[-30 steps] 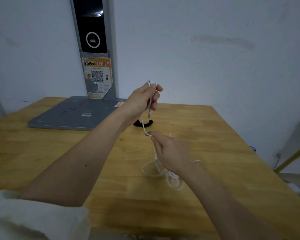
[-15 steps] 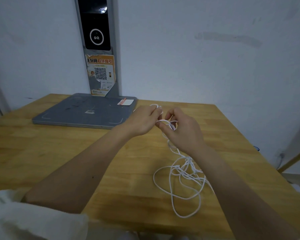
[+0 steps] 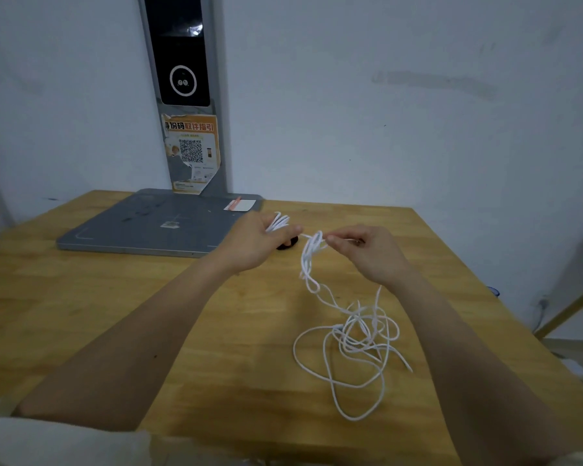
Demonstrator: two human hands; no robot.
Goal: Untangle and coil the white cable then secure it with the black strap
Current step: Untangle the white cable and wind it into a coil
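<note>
Wooden table (image 3: 148, 314) against a pale wall. Left hand (image 3: 256, 240) grips a few finished loops of white cable (image 3: 350, 334); right hand (image 3: 367, 253) pinches the next strand. Most remains tangled (black strap (image 3: 288, 244) unused, behind the left hand).

- Two hands: left hand (image 3: 256, 242), right hand (image 3: 367, 252)
- One white cable (image 3: 347, 334)
- One black strap (image 3: 287, 244)
- One wooden table (image 3: 81, 314)
- One grey base plate (image 3: 148, 227)
- One QR sticker (image 3: 191, 151)
</note>
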